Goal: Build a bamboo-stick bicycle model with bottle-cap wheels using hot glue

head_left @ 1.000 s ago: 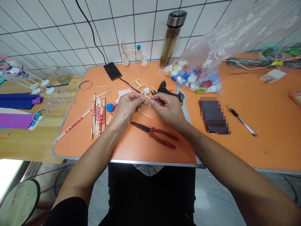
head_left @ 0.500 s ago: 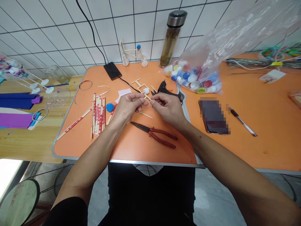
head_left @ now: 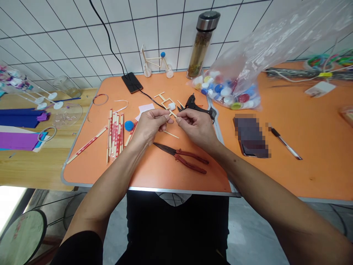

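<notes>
A short pale wooden stick (head_left: pixel 173 114) sits between the person's two hands, just above the orange worktop (head_left: pixel 82 163). Its long axis slants from far left to near right. The left hand (head_left: pixel 150 127) and right hand (head_left: pixel 195 129) meet over the middle of the worktop, fingertips close together around the stick. The left hand's grip is pressed together, thumb against fingers, and appears to pinch the stick's far end. The right hand's grip is also pressed together, near the stick's lower end, though its fingers hide how much of the stick they hold. The right hand is nearer that lower end, and the left hand is nearer the far end.

Just beyond the hands, a small stick-built frame (head_left: pixel 162 98) lies flat on the worktop with a white piece (head_left: pixel 171 106) at its right side. The stick's far end points towards that white piece and comes very near it. A second thin stick (head_left: pixel 171 134) lies on the worktop under the gap between the wrists. Near the hands are red-handled long-nose pliers (head_left: pixel 190 162), a blue ball (head_left: pixel 128 126), chopsticks in printed paper sleeves (head_left: pixel 116 136), and a black tool (head_left: pixel 193 103) to the far right.
</notes>
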Motion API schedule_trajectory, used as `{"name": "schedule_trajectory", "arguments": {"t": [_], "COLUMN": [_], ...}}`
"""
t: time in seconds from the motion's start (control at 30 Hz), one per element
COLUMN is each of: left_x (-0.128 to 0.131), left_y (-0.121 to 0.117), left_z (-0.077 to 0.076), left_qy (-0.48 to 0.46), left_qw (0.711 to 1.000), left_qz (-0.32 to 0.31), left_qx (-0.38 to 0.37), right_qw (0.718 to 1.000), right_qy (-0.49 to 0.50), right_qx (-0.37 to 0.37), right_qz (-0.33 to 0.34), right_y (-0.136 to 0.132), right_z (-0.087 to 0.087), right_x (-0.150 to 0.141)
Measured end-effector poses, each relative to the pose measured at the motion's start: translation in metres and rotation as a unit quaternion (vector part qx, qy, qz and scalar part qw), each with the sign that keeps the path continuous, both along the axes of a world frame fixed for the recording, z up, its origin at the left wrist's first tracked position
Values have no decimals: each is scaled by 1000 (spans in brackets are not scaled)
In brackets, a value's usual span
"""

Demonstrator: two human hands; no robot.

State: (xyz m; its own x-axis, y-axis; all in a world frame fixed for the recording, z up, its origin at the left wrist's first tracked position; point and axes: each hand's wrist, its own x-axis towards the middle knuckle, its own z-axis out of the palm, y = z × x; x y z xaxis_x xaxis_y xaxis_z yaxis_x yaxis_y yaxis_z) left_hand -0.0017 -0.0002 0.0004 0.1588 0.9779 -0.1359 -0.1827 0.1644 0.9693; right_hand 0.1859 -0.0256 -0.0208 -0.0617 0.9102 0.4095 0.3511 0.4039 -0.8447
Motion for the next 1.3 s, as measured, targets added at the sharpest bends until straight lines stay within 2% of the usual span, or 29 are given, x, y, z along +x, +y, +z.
{"name": "schedule_trajectory", "arguments": {"t": [0.17, 0.5, 0.83, 0.93, 1.03, 1.17, 1.3], "left_x": [-3, -5, -8, -8, -8, -8, -8], "left_y": [1, -1, 2, 4, 6, 8, 7], "left_z": [2, 20, 16, 14, 11, 7, 8], "left_qy": [3, 81, 131, 121, 107, 102, 112], "left_qw": [1000, 994, 990, 990, 992, 993, 993], "left_qz": [-16, -36, -49, -56, -34, -7, -26], "left_qx": [-2, -62, -26, -36, -54, -52, -33], "right_qw": [1000, 999, 994, 990, 987, 988, 989], "right_qy": [12, -29, -7, -1, 5, 2, 5], "right_qx": [-9, -39, -93, -118, -136, -135, -123], "right_qz": [-12, 0, 65, 74, 80, 79, 82], "right_y": [2, 6, 10, 10, 11, 11, 10], "right_z": [-1, -5, -6, -8, -10, -12, -12], "right_x": [0, 5, 11, 12, 13, 12, 10]}}
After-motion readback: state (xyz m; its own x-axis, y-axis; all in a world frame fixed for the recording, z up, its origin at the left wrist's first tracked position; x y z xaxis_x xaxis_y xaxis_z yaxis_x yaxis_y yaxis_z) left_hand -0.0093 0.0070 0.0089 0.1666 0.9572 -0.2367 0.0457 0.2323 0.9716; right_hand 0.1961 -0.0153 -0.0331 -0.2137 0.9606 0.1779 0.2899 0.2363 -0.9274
